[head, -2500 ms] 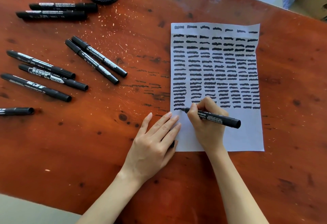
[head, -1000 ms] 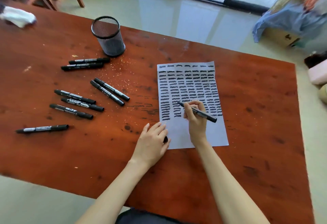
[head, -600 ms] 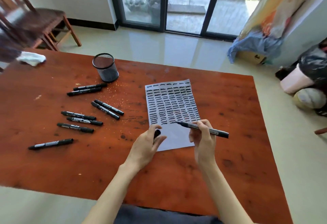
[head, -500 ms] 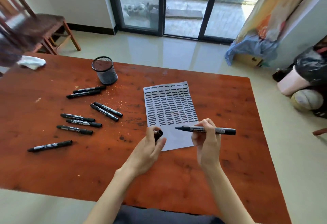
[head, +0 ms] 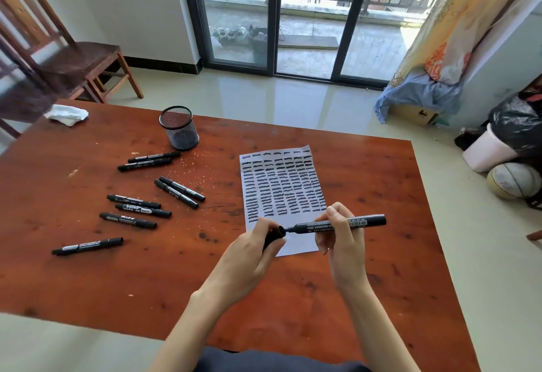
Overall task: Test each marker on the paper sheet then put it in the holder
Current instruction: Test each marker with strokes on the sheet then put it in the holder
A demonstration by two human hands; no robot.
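At the lower centre of the frame, a person's right hand (head: 341, 239) grips a black marker (head: 337, 225) held level above the near end of the paper sheet (head: 283, 186), while the left hand (head: 252, 251) pinches its cap (head: 274, 235), whose open mouth meets the marker's tip. The mesh holder (head: 179, 128) stands at upper left on the wooden table (head: 381, 195), with eight more markers (head: 133, 210) lying scattered left of the sheet.

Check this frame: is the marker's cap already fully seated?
No. The left hand holds the cap just at the tip of the marker, with the tip visible between them.
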